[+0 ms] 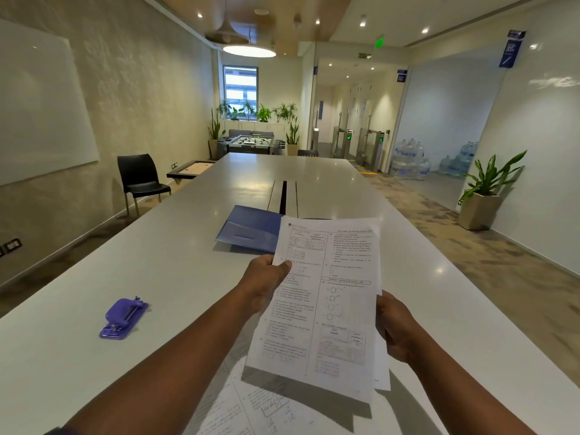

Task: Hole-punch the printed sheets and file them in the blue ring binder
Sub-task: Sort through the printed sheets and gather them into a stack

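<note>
I hold a small stack of printed sheets point(329, 302) upright above the long white table point(175, 277). My left hand point(266, 281) grips their left edge, thumb on the front page. My right hand point(397, 328) grips their right edge. The blue ring binder point(248, 230) lies shut on the table just beyond the sheets, partly hidden by them. A purple hole punch point(123, 318) rests on the table to the left of my left forearm. More printed sheets point(251, 406) lie flat on the table under my hands, near the front edge.
A dark cable slot point(284, 193) runs along the table's middle beyond the binder. A black chair point(141, 177) stands at the left wall. A potted plant point(486, 189) stands on the floor to the right.
</note>
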A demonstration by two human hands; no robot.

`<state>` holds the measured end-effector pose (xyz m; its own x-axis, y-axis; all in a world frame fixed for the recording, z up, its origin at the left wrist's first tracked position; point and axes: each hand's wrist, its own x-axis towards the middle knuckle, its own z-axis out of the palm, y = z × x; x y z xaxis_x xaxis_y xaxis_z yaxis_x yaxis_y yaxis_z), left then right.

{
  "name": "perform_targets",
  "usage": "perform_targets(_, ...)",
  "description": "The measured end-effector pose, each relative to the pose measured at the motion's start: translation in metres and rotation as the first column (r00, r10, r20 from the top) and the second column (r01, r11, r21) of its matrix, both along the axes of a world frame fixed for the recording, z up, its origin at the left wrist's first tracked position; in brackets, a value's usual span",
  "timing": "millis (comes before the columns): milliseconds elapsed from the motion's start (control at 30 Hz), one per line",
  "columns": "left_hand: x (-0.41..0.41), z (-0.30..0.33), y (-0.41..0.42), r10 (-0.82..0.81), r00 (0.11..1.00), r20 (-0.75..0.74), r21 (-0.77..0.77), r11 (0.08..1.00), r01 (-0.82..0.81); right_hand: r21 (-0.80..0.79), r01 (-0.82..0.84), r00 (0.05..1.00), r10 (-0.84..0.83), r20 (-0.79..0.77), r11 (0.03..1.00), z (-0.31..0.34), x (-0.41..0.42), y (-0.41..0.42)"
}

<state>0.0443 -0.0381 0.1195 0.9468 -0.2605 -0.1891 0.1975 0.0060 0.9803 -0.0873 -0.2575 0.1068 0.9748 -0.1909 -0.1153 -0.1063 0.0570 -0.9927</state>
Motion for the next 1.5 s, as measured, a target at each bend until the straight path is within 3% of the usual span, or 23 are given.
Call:
perform_targets(167, -0.004, 0.002, -0.001, 0.012, 0.997, 0.077, -0.066, 0.998, -0.007, 0.180, -0.059, 0.995, 0.042, 0.094, 0.982, 0.005, -0.002, 0.003)
perform_targets(367, -0.012, 0.003, -0.006, 0.036, 0.965, 0.258, -0.051, 0.998, -0.024, -0.038, 0.096, 0.990, -0.092, 0.111, 0.995, 0.000, 0.003, 0.003)
perform_targets(667, -0.015, 0.005, -0.012, 0.137, 0.894, 0.426, -0.109, 0.989, -0.099, -0.033, 0.229, 0.949, -0.215, 0.231, 0.973, 0.011, 0.001, -0.004)
perform_targets(933, -0.031, -0.015, -0.022, 0.008, 0.924, 0.382, -0.095, 0.995, 0.031, -0.082, 0.235, 0.959, -0.217, 0.185, 0.969, -0.006, -0.004, -0.004)
perform_targets(1100, -0.032, -0.004, -0.023, 0.013, 0.924, 0.383, -0.148, 0.988, 0.048, -0.086, 0.228, 0.953, -0.204, 0.224, 0.970, 0.001, -0.005, -0.009)
perform_targets(1500, -0.033, -0.025, -0.024, -0.056, 0.937, 0.344, -0.080, 0.993, 0.089, -0.079, 0.208, 0.966, -0.191, 0.176, 0.975, -0.011, -0.006, -0.012)
